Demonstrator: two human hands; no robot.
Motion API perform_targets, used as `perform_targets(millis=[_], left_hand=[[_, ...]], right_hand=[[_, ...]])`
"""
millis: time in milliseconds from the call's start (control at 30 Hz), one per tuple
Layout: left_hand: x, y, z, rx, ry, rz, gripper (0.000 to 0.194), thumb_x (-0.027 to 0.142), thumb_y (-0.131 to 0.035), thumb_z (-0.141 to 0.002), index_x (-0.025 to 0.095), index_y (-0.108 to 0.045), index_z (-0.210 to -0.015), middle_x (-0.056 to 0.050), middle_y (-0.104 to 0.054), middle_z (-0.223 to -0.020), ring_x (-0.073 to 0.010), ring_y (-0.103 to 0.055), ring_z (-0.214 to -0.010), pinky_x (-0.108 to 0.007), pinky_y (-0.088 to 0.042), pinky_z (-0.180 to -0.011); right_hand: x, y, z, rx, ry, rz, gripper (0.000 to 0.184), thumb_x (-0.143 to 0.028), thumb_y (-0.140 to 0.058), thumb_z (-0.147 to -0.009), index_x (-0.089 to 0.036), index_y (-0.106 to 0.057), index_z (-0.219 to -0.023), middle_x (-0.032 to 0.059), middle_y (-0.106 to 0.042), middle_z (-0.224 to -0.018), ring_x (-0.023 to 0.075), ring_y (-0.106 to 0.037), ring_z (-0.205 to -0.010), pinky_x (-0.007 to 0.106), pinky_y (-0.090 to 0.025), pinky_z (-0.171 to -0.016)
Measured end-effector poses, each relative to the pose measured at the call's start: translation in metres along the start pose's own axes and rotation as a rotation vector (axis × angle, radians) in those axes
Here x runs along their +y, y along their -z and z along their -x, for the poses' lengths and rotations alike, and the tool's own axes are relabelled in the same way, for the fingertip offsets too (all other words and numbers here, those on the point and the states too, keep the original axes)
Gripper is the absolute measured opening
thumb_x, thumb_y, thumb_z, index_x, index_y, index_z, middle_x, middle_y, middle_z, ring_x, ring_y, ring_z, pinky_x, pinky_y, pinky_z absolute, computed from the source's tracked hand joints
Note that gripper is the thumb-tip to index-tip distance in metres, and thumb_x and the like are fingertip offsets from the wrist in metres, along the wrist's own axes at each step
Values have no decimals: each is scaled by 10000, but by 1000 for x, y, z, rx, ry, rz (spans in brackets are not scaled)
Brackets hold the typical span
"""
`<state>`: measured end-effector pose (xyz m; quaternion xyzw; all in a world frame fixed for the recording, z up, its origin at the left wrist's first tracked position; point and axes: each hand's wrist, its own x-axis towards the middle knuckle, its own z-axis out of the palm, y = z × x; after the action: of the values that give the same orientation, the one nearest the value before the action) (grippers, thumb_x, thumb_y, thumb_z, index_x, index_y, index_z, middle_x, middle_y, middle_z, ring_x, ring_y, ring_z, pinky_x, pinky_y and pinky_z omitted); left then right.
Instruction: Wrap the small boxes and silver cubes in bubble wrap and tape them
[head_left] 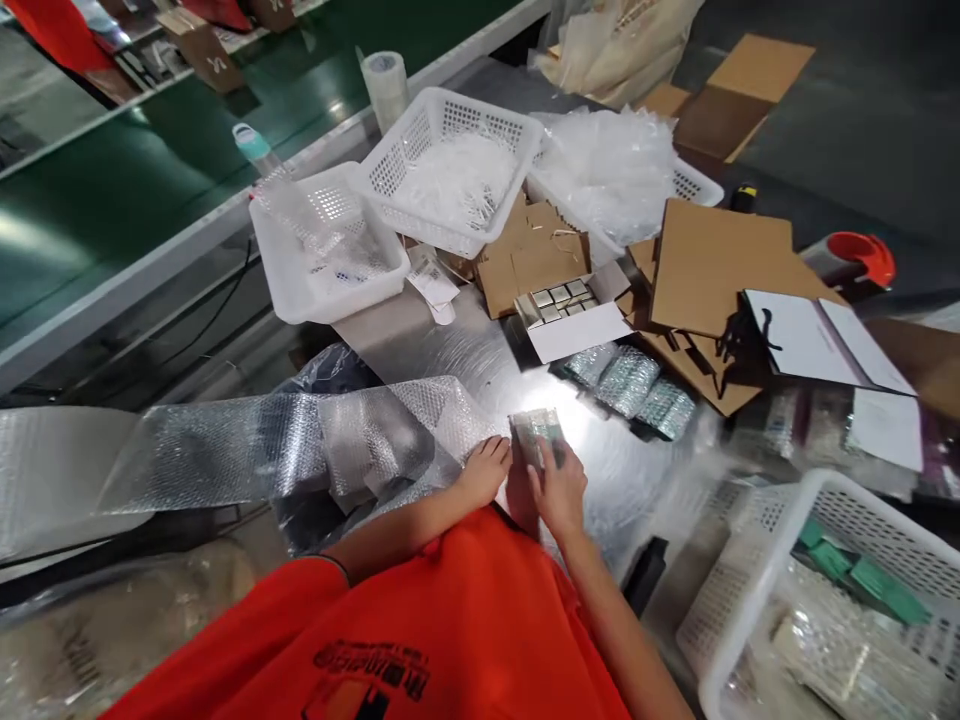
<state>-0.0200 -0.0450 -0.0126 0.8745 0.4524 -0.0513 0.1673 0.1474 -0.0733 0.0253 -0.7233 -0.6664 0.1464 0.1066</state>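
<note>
I logged the right hand [559,492] with its fingers [541,477] curled closed around a small bubble-wrapped packet [536,433], just above the steel table [480,365]. The left hand [484,473] lay against a bubble wrap sheet [367,440], fingers together; I could not confirm a grip. Farther out, I noted three wrapped packets [626,385], an open white carton [570,315], and white plastic baskets [450,170].

The person's left hand [482,473] lies back up, its fingers curled inward, just beside the right hand [559,490], which is the closed grip, tilted with its fingers bent forward. The left forearm [397,535] slants in from the left; the right forearm [619,625] rises from lower right toward the grip.
</note>
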Motion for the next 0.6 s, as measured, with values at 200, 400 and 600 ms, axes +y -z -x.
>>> perform_targets(millis=[200, 400, 600], left_hand=[[-7, 9, 3, -15, -21, -18, 452, 69, -493, -913, 97, -564, -1358, -184, -542, -1459, -266, -464, -1394, -425, -388, -1159], [-14, 27, 4, -65, 58, -77, 521, 223, -623, -901, 110, -535, -1402, -189, -547, -1444, -313, -513, -1324, -554, -278, -1200], [-23, 31, 3, -95, 20, -70, 593, 304, -668, -886, 102, -518, -1423, -193, -519, -1477, -315, -492, -1347, -528, -277, -1203]], right_hand=[[77, 28, 81, 156, -574, 74, 592, -404, -394, -940, 1, -472, -1364, 323, -564, -1192, 428, -547, -1153, 560, -461, -913], [106, 4, 135, -17, -1014, 114, 598, -410, -335, -937, 26, -509, -1308, 362, -579, -1112, 468, -631, -975, 551, -510, -701], [71, 14, 116, 104, -551, -152, 547, -375, -253, -950, -59, -482, -1334, 207, -610, -1092, 335, -619, -1032, 463, -509, -861]])
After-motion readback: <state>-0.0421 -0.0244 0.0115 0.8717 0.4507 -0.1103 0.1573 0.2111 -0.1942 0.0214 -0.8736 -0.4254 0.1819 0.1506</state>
